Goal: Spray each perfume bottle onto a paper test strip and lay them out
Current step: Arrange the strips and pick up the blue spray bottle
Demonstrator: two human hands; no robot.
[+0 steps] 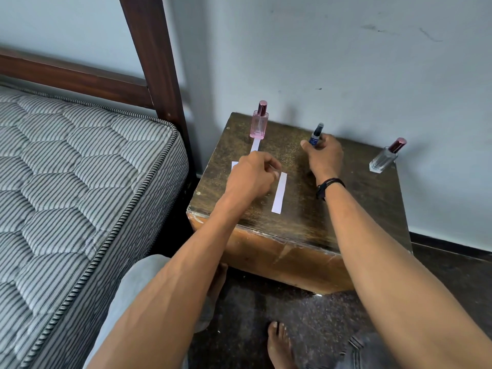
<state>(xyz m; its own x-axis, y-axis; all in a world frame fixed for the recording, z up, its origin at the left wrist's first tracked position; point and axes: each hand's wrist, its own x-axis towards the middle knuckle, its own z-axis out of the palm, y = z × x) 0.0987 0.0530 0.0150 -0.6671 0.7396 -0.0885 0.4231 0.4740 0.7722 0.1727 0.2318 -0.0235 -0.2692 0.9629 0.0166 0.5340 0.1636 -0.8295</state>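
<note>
- The right hand [325, 155] has its fingers wrapped round the slim blue bottle [316, 135]. The bottle's dark sprayer top pokes out above the knuckles. Whether its base rests on the wooden box [359, 209] or hangs just over it, I cannot tell.
- The left hand [253, 175] is curled, fingertips down at the near strip [279, 194]'s top end. I cannot tell if they pinch it or merely touch it.
- To do this step well, I'd lift that end clear of the wood and point the nozzle at the paper, away from the fingers. One short press should do.
- Another strip [255, 145] lies beyond the left knuckles, reaching the pink bottle [259, 123]. A white scrap [234, 164] peeks out on that hand's outer side.
- The clear bottle [383, 159], red-capped, stands well outside the right fingers.
- As for contents, I can make out no liquid level in the pink or the clear glass. The blue bottle's body is hidden in the grip.
</note>
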